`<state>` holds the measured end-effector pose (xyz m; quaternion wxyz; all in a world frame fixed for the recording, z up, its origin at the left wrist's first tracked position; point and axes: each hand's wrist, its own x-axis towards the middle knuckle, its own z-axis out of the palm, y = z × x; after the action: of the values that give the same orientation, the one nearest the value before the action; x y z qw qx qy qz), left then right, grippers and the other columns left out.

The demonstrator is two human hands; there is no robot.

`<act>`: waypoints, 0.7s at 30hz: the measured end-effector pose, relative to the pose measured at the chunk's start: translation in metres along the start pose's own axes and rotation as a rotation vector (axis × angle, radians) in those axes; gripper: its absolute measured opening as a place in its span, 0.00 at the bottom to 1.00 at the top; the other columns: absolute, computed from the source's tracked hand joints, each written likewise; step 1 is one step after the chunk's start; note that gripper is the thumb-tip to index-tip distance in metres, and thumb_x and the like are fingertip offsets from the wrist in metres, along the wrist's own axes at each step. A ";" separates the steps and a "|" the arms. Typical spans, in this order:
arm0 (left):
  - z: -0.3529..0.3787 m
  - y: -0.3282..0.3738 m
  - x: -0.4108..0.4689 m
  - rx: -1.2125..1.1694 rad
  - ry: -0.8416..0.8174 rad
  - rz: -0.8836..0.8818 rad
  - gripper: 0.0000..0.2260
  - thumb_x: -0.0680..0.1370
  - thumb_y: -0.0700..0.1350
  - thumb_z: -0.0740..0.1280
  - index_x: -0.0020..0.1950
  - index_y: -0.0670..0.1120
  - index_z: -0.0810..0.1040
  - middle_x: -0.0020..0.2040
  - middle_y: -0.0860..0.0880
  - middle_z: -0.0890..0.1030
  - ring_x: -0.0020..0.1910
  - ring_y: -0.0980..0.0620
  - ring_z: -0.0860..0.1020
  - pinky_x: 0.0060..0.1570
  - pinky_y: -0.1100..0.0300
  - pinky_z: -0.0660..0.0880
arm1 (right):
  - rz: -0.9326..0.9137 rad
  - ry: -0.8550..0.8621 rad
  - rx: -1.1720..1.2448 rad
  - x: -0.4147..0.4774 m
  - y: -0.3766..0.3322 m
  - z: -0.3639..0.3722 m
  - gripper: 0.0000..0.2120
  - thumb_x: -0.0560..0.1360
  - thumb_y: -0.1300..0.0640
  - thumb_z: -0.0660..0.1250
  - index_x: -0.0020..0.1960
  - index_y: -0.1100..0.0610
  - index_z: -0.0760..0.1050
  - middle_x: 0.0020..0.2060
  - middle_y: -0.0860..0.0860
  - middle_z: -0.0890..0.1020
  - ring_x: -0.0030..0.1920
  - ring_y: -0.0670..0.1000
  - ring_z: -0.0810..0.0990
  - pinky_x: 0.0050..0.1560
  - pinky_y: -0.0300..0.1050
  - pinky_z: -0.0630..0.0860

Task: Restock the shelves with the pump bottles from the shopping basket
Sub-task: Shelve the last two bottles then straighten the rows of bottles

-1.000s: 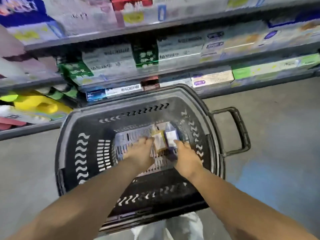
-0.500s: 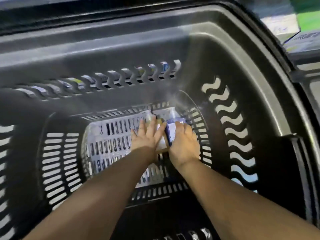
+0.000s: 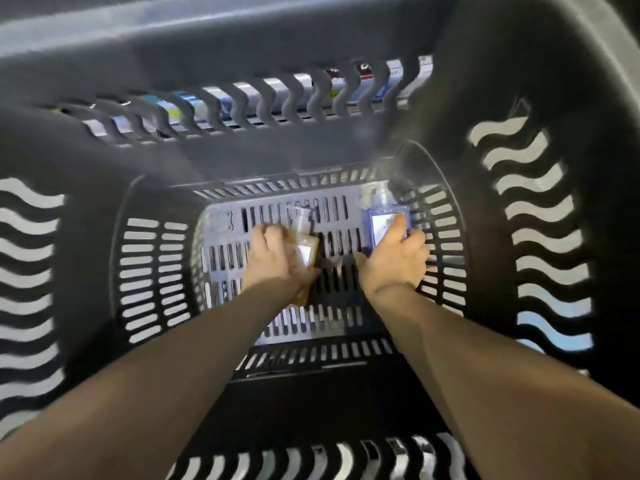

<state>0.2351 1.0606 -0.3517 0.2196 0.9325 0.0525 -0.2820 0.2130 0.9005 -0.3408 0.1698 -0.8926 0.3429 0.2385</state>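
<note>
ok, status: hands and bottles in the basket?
Left hand grips amber pump bottle. Right hand grips blue pump bottle. Both bottles low in shopping basket, near its floor. Nothing in the way.

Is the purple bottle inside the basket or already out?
Inside. The purple bottle is deep in the basket, walls all around it, gripped by the right hand; the left hand grips the amber bottle.

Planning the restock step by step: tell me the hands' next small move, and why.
Probably lift both bottles straight up and out. The left hand grips the amber bottle and the right hand grips the purple bottle, both low on the floor of the basket, whose deep walls rise all around.
</note>
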 end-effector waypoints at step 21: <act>-0.191 0.070 -0.151 -0.335 0.226 -0.007 0.36 0.56 0.48 0.78 0.60 0.42 0.68 0.56 0.46 0.71 0.57 0.47 0.72 0.59 0.52 0.72 | 0.167 -0.042 0.571 -0.187 -0.012 -0.177 0.36 0.54 0.51 0.78 0.59 0.59 0.71 0.54 0.57 0.78 0.56 0.59 0.77 0.57 0.55 0.75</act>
<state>0.2205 1.0854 -0.1003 0.3632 0.9086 0.1260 -0.1634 0.1547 0.9255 -0.0913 0.4010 -0.7722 0.4647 0.1641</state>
